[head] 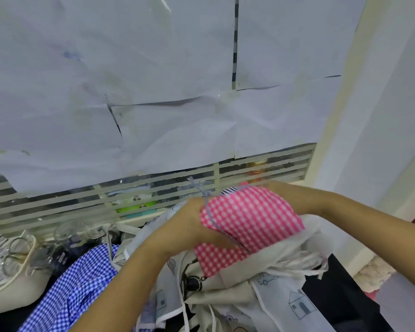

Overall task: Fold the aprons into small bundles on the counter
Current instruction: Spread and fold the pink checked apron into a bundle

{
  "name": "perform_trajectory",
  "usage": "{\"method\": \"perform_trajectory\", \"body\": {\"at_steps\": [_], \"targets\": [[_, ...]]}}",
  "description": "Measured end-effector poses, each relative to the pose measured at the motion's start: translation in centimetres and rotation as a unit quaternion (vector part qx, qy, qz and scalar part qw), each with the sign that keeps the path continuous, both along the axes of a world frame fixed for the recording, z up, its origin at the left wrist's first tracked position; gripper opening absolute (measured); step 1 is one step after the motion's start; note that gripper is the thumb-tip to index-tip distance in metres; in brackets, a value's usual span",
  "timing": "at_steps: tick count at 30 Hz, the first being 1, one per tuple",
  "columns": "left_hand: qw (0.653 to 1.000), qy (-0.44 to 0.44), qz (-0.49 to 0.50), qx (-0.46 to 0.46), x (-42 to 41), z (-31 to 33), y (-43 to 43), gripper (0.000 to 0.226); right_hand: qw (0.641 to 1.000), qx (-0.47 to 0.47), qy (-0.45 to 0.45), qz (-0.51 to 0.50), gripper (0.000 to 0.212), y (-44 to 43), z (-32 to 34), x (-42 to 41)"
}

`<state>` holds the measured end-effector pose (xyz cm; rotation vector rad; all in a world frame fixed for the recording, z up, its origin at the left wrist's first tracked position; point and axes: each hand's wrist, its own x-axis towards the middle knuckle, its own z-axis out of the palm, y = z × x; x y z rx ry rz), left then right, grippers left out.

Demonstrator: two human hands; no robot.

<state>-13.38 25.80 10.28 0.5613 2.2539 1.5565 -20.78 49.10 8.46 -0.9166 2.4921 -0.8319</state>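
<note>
White paper sheets (153,68) cover most of the wall ahead, and a slatted grille (82,200) runs along below them. Under that lies a jumbled heap of aprons: a blue checked apron (82,283) at the left, a white apron printed with little houses (285,303) at the right, and a beige one (237,276) between them. A cream basket (10,291) at the far left holds clear glass jars (65,231).

Just above the heap the person holds a pink checked apron bundle (249,224) between both hands. The left hand (192,221) has its grip on the bundle's near left side, thumb lying across the cloth. The right hand (277,189) sits behind the bundle's far edge; its fingers are hidden, so I cannot tell its grip. A thin grey-blue cord (210,216) crosses the bundle beside the left hand.
</note>
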Motion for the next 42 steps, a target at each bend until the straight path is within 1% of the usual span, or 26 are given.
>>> {"method": "perform_trajectory", "body": {"at_steps": [1, 3, 5, 7, 9, 11, 13, 14, 17, 19, 20, 21, 23, 24, 27, 28, 29, 30, 31, 32, 33, 35, 36, 37, 39, 42], "targets": [[0.989, -0.085, 0.015, 0.118, -0.4, 0.0, -1.0, 0.049, 0.996, -0.072, -0.032, -0.033, 0.045, 0.3, 0.4, 0.8], [0.939, -0.167, 0.063, 0.294, -0.8, -0.4, -1.9, 0.057, 0.956, -0.266, -0.093, -0.083, 0.052, 0.3, 1.0, 1.8], [0.886, -0.219, 0.108, 0.395, -0.4, -0.7, -1.2, 0.064, 0.882, -0.447, -0.115, -0.092, 0.053, -0.4, 1.5, 2.7], [0.826, -0.264, 0.168, 0.469, 0.0, -0.9, 0.1, 0.072, 0.804, -0.576, -0.112, -0.100, 0.047, -1.7, 1.5, 3.0], [0.778, -0.303, 0.208, 0.509, 0.2, -1.4, 1.3, 0.071, 0.770, -0.618, -0.119, -0.108, 0.041, -2.9, 1.8, 3.4], [0.781, -0.322, 0.227, 0.485, 0.2, -2.1, 2.1, 0.059, 0.793, -0.589, -0.121, -0.099, 0.037, -3.6, 2.0, 3.9], [0.792, -0.329, 0.213, 0.469, 0.3, -2.7, 2.4, 0.065, 0.821, -0.551, -0.126, -0.086, 0.035, -3.6, 2.0, 4.1], [0.792, -0.333, 0.196, 0.474, 0.4, -3.0, 2.5, 0.068, 0.819, -0.552, -0.134, -0.084, 0.035, -3.4, 1.9, 4.0], [0.754, -0.344, 0.094, 0.551, 0.5, -3.7, 2.3, 0.069, 0.763, -0.610, -0.184, -0.106, 0.036, -2.3, 1.4, 3.0], [0.777, -0.318, 0.005, 0.543, 0.7, -3.5, 2.0, 0.052, 0.725, -0.640, -0.231, -0.111, 0.028, -1.9, 0.7, 2.5], [0.796, -0.303, 0.006, 0.525, 0.6, -3.6, 1.8, 0.051, 0.719, -0.637, -0.259, -0.107, 0.027, -1.9, 0.3, 2.5], [0.809, -0.302, 0.028, 0.504, 0.2, -3.7, 1.7, 0.057, 0.722, -0.622, -0.284, -0.102, 0.028, -1.8, 0.0, 2.6], [0.814, -0.298, 0.102, 0.488, -0.1, -3.4, 1.6, 0.078, 0.744, -0.581, -0.318, -0.092, 0.033, -1.8, -0.5, 3.0], [0.814, -0.293, 0.119, 0.488, -0.3, -3.3, 1.6, 0.082, 0.750, -0.571, -0.324, -0.088, 0.034, -1.8, -0.5, 3.1], [0.819, -0.279, 0.113, 0.489, -0.2, -2.8, 1.6, 0.082, 0.746, -0.583, -0.303, -0.112, 0.027, -1.6, -0.2, 2.8], [0.816, -0.282, 0.088, 0.497, -0.4, -3.2, 1.4, 0.081, 0.764, -0.572, -0.271, -0.126, 0.020, -1.4, -0.1, 2.6], [0.816, -0.281, 0.041, 0.503, -0.6, -3.5, 1.1, 0.072, 0.810, -0.527, -0.214, -0.141, 0.009, -1.3, 0.1, 2.5], [0.822, -0.276, -0.025, 0.498, -0.9, -3.5, 1.0, 0.059, 0.880, -0.433, -0.131, -0.146, 0.005, -1.2, 0.4, 2.6], [0.833, -0.263, -0.098, 0.477, -1.0, -3.4, 0.8, 0.046, 0.944, -0.296, -0.042, -0.137, 0.013, -1.0, 0.4, 2.4], [0.859, -0.240, -0.153, 0.426, -1.6, -3.8, 0.4, 0.041, 0.980, -0.159, 0.022, -0.115, 0.016, -0.9, 0.6, 2.1], [0.901, -0.227, -0.157, 0.334, -2.2, -3.8, -0.1, 0.044, 0.993, -0.045, 0.060, -0.090, 0.013, -0.7, 0.8, 1.6], [0.965, -0.191, -0.138, 0.116, -3.1, -3.1, -0.7, 0.052, 0.988, 0.067, 0.123, -0.061, 0.022, 0.0, 1.8, 0.6], [0.978, -0.152, -0.140, 0.014, -3.5, -2.5, -0.8, 0.050, 0.986, 0.073, 0.135, -0.062, 0.031, 0.3, 2.7, 0.1], [0.981, -0.112, -0.140, -0.070, -3.8, -2.1, -0.9, 0.047, 0.986, 0.063, 0.135, -0.067, 0.039, 0.6, 3.6, -0.2], [0.975, -0.057, -0.130, -0.168, -4.2, -1.3, -0.9, 0.039, 0.983, 0.051, 0.165, -0.063, 0.045, 0.5, 5.0, -0.9], [0.963, -0.031, -0.132, -0.232, -3.9, -0.4, -0.3, 0.037, 0.967, 0.110, 0.227, -0.025, 0.026, -0.8, 5.7, -0.6]]}}
